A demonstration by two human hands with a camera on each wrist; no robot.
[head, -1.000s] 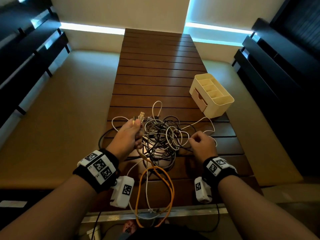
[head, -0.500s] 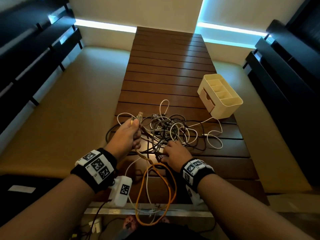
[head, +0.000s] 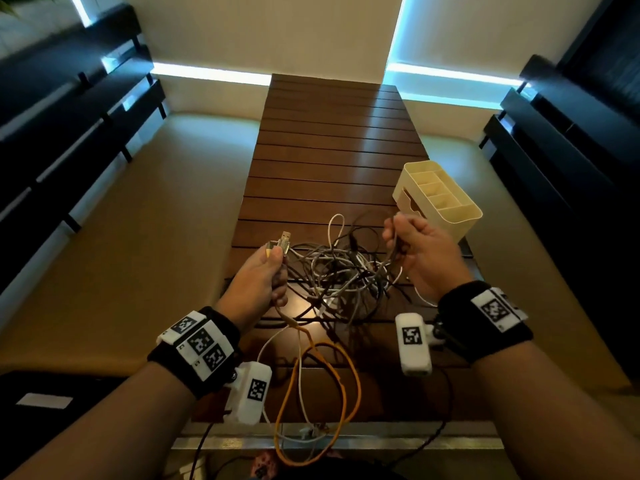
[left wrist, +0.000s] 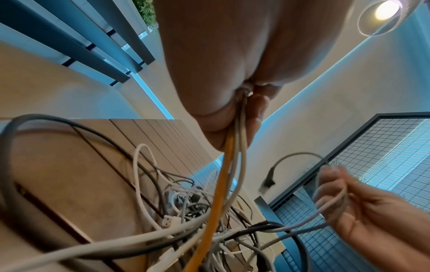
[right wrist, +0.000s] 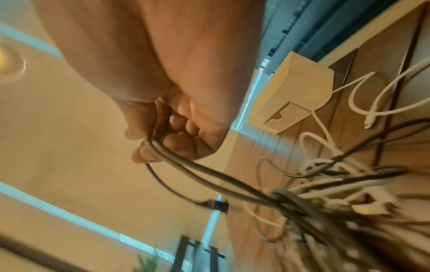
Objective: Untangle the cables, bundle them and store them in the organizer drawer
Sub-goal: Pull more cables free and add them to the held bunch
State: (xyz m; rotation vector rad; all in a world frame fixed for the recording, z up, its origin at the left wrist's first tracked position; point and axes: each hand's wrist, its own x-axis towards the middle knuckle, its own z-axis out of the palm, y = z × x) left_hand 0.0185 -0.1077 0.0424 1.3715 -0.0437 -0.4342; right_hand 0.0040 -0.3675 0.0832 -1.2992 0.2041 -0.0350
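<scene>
A tangle of white, grey and black cables [head: 341,271] lies on the slatted wooden table [head: 329,133]. My left hand [head: 266,271] grips the plug ends of several cables, an orange cable [head: 332,393] among them, with a USB plug [head: 284,237] sticking up. In the left wrist view the orange cable [left wrist: 221,184] and white ones run down from my fist. My right hand [head: 415,251] is raised right of the tangle and grips a loop of grey cable [right wrist: 186,165]. The cream organizer [head: 440,199] stands just behind it, its drawer [right wrist: 286,116] closed.
The orange cable's loop hangs over the table's near metal edge [head: 346,441]. Beige cushioned benches [head: 121,237] flank the table on both sides, with dark slatted backs. The far half of the table holds nothing else.
My right hand went down into the tangle, then rose up and to the right holding a grey cable loop. The left hand kept its grip on the plug ends.
</scene>
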